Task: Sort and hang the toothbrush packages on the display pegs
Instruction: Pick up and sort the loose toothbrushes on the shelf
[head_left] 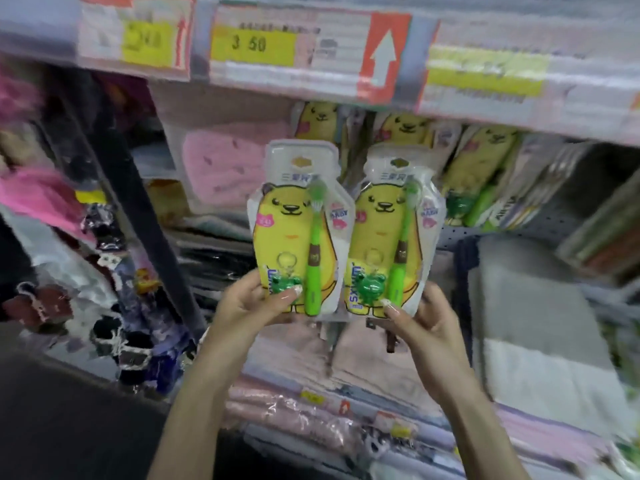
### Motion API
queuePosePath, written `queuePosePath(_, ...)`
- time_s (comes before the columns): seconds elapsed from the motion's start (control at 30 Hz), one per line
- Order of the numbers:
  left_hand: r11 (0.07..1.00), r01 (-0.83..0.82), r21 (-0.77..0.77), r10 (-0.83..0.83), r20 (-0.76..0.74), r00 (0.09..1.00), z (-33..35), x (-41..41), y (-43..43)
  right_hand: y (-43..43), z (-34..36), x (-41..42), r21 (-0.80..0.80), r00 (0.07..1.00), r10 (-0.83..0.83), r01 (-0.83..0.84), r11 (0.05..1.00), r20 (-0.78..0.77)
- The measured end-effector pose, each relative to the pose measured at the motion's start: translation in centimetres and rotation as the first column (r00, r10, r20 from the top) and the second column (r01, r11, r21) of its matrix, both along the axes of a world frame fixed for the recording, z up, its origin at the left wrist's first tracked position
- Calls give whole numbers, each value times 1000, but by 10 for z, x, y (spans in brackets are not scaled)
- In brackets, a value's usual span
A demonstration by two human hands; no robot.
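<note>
Toothbrush packages [294,233] stand above the fingers [288,295], one pinched at its bottom edge by the left hand [249,306], one by the right hand [424,318]; held so low, their tops could wobble past the pegs.

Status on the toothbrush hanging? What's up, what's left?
Done: several hung yellow-bear toothbrush packages sit below the price-label shelf. In hand: the left hand grips one yellow-bear blister package with a green toothbrush, the right hand a second yellow-bear package, both by the bottom edge. Left: neither is on a peg yet.
</note>
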State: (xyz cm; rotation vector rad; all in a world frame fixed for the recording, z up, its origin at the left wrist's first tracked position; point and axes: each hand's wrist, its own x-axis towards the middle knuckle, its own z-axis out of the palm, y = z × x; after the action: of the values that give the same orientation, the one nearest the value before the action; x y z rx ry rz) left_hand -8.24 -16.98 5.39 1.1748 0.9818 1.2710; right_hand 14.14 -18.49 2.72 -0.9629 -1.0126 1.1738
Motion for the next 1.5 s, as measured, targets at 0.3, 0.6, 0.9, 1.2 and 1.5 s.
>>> queuePosePath(0.3, 983, 182, -25, -180, 66, 982, -16, 13, 25, -28, 7, 22, 157, 957, -291, 289, 944, -7)
queuePosePath(0.6, 965, 260, 12, -260, 106, 960, -10, 27, 27, -43, 33, 30, 205, 923, -374, 385, 900, -92)
queuePosePath(0.9, 952, 306, 15, -307, 64, 950, 0, 35, 22, -43, 39, 32, 141, 905, -414, 425, 894, -100)
queuePosePath(1.2, 956, 293, -1, -293, 28, 956, 8, 44, 13, -5, 46, 41, -50, 819, -551, 551, 833, -159)
queuePosePath(1.5, 963, 267, -27, -266, 34, 963, 3, 50, 8, 76, 33, 67, -179, 817, -549, 522, 834, -174)
